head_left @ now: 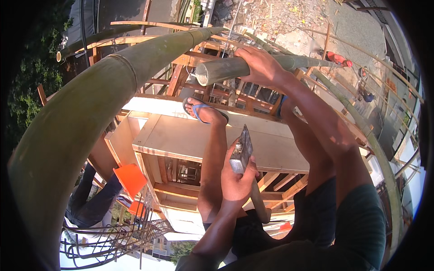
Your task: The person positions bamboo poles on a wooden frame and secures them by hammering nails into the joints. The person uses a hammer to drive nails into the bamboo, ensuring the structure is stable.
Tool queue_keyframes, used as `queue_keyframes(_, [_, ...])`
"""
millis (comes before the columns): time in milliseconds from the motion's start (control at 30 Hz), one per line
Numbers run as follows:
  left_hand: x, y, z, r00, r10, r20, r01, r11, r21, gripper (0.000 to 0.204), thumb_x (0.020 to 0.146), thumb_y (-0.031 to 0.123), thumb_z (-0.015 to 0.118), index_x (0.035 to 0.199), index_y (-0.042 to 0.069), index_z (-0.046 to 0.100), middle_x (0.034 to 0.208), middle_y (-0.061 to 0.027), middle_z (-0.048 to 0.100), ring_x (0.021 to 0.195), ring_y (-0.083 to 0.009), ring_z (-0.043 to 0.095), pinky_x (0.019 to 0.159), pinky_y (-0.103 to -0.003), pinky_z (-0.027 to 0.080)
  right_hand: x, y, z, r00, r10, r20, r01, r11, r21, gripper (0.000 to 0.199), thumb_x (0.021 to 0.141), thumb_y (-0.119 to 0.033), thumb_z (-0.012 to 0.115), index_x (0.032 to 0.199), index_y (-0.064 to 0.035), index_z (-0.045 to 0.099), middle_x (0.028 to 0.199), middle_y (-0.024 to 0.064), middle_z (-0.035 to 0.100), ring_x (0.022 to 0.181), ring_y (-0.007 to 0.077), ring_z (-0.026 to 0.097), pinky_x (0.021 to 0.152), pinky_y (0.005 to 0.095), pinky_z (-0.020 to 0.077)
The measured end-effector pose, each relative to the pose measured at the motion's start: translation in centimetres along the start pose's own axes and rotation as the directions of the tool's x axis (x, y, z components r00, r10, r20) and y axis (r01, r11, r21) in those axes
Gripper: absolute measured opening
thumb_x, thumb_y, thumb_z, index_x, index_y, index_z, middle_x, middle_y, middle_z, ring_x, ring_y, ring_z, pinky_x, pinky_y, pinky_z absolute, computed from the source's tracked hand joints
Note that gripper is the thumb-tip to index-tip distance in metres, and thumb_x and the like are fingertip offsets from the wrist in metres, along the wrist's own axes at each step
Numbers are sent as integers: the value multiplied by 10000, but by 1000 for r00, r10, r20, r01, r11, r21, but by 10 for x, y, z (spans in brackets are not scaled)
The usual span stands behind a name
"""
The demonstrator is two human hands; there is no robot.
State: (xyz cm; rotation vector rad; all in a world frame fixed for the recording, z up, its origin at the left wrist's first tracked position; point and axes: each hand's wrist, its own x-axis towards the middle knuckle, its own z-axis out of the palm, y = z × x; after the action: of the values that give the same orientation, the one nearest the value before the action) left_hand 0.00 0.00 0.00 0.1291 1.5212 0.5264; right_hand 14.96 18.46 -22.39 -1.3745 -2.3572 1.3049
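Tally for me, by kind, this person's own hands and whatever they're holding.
Left hand and right hand: 2
Metal-headed tool in the left hand: 1
Bamboo pole in the right hand: 1
Total: 4

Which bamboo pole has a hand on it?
The pole under the right hand, its cut end facing left. Neither hand touches the thick left pole or the far-right pole.
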Motion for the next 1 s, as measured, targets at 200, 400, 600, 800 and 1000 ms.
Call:
queue_keyframes(200, [1,-4,0,1000,29,5,-29,999,18,543,1012,15,591,1513,-6,383,1097,-58,596,795,-91,597,683,-248,542,16,-22,0,994,-37,-104,33,999,-35,556,736,-273,834,1210,-116,590,1069,127,637,1091,338,652,927,491,535])
queue_keyframes(400, [2,-7,-2,995,96,-3,-96,995,-15,529,1022,8,569,1515,-10,378,1136,-72,585,801,-93,595,684,-247,541,31,-77,16,982,-65,-176,66,998,0,655,684,-264,903,1217,-63,580,1081,138,642,1115,334,644,920,472,526])
queue_keyframes(600, [1,-8,-1,987,158,-9,-158,985,-75,536,1034,17,562,1529,-5,358,1174,-84,579,801,-94,588,679,-256,552,38,-111,11,992,-6,-129,5,1000,-5,810,677,-297,920,1310,18,523,1098,167,634,1095,349,636,930,474,511])
queue_keyframes(800, [1,-5,3,985,170,-30,-170,985,4,556,1036,38,580,1544,17,357,1201,-84,588,834,-109,594,680,-255,558,14,-66,-4,980,-134,-149,149,984,97,1223,594,-492,936,1569,-45,348,1410,223,513,1378,393,464,1126,518,402])
queue_keyframes(1000, [1,-8,-2,986,165,-6,-164,985,59,506,1041,76,593,1508,16,407,1106,-63,598,775,-87,587,665,-250,538,-63,96,6,981,186,55,-179,976,-121,1172,586,-678,891,1520,-121,452,1391,202,580,1341,389,526,1133,559,388])
